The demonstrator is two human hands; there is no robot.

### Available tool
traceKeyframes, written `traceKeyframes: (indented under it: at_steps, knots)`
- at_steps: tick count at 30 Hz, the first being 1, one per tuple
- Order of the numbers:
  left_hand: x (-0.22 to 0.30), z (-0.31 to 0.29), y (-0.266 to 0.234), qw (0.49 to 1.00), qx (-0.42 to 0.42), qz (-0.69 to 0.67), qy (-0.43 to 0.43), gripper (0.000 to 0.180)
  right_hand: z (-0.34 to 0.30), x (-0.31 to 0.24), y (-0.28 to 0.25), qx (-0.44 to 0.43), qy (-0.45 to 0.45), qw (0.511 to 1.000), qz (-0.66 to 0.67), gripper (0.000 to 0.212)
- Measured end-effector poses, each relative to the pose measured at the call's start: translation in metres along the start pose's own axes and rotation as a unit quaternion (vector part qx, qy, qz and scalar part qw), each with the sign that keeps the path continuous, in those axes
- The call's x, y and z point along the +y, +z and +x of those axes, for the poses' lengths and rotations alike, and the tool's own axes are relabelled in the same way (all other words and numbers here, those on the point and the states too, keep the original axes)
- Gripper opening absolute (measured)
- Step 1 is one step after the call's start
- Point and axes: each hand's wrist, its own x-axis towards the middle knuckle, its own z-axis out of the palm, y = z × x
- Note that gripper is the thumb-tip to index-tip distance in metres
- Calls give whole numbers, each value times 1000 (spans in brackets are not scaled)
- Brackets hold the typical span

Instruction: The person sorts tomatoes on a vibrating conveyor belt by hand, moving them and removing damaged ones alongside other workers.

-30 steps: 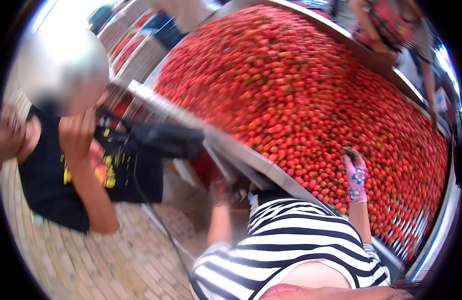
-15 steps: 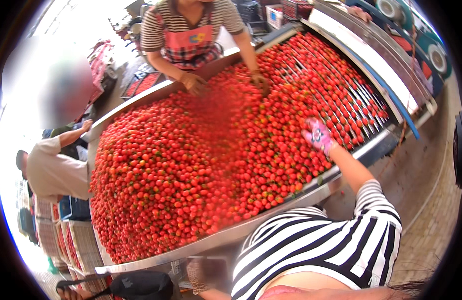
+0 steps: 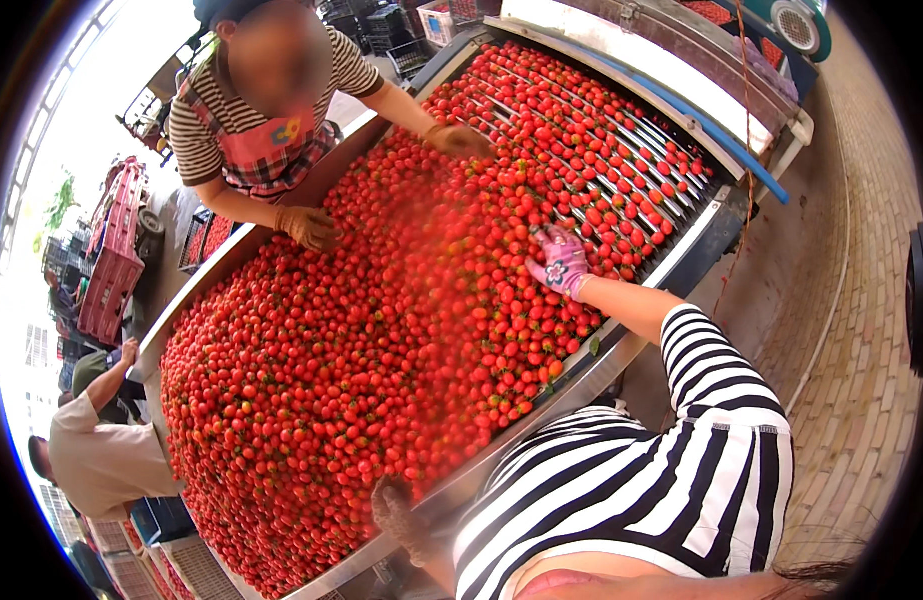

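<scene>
A deep layer of cherry tomatoes (image 3: pixel 282 400) fills a wide metal-sided sorting bin (image 3: pixel 502 450) in front of me. My right hand (image 3: pixel 562 262), in a pink flowered glove, rests on the tomatoes beside the rollers, fingers apart and grasping nothing that I can see. At the bin's near rim, my left hand (image 3: pixel 402 520) in a brown glove reaches over the tomatoes. Its fingers look stretched out, slightly blurred, with nothing visible in them. Part of the heap is hazy in the middle of the picture.
Metal rollers (image 3: pixel 632 140) carry scattered tomatoes at the far right. Across the bin, a co-worker in a pink apron (image 3: pixel 257 155) has two gloved hands over the heap. Another person in a beige shirt (image 3: pixel 107 455) stands at the left end, near stacked crates (image 3: pixel 202 565). A blue pipe (image 3: pixel 722 150) runs beside the rollers.
My left hand has come up from below the bin's near side to its rim. The view has shifted; my right hand stays on the tomatoes. The co-worker's hands have moved apart, one lifting.
</scene>
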Motion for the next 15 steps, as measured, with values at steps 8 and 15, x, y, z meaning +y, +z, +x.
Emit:
traceKeyframes:
  at_steps: [8, 15]
  knots:
    - [47, 22, 40, 997, -76, -13, 7, 34, -28, -101, 97, -71, -44, 974, 212, 77]
    - [72, 67, 93, 976, -192, -1, 107, 35, -77, -207, 93, -453, -263, 737, 427, 64]
